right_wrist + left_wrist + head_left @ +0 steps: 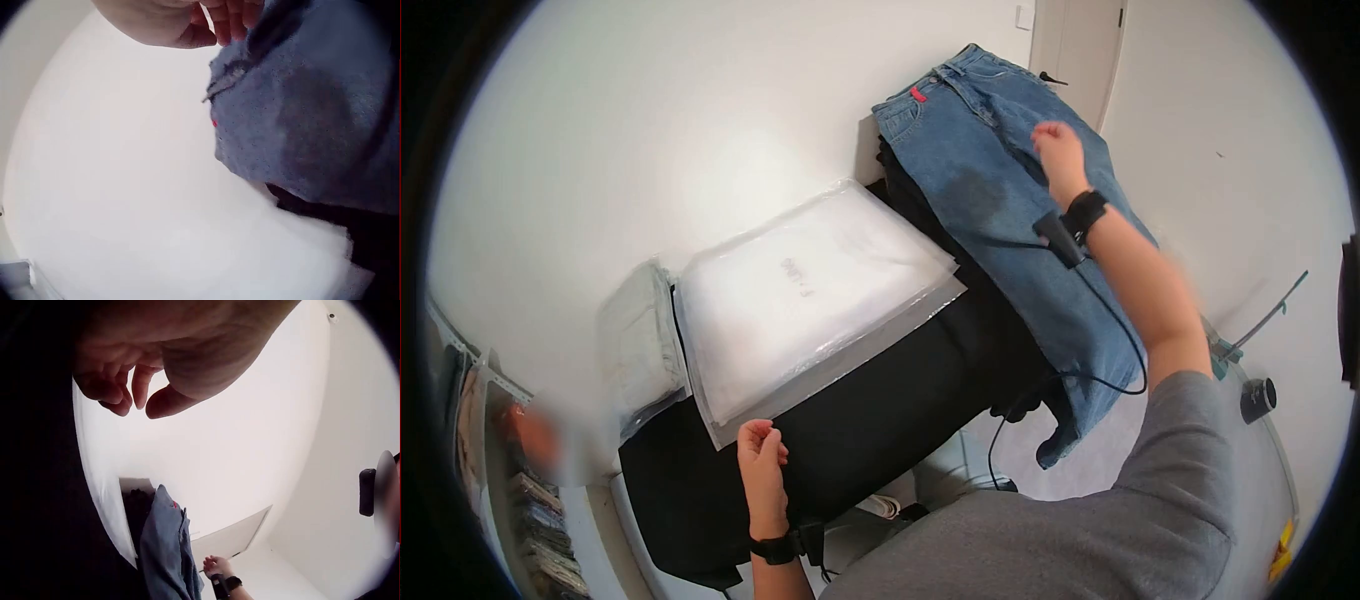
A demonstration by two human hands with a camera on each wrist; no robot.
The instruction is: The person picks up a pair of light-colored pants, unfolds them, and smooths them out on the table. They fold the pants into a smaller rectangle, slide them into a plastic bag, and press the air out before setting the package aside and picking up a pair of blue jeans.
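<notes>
Blue jeans (1000, 150) with a small red tag at the waistband lie lengthwise over a dark pile on the right. My right hand (1060, 160) hovers over the upper part of the jeans, its fingers loosely bent and nothing between them. A dark patch, likely shadow, falls on the denim beside it. To the left lies a stack of clear plastic bags (800, 290) with faint print. My left hand (762, 478) is at the near edge of that stack, fingers loosely bent. In the left wrist view, the thumb (169, 403) and fingertips stand apart with nothing between them.
Black cloth (880, 370) covers the table under the bags. A folded grey garment in plastic (640, 345) sits at the left. A cable (1115, 315) runs from the right wrist camera across the jeans. Shelves with folded items (545, 520) stand at lower left.
</notes>
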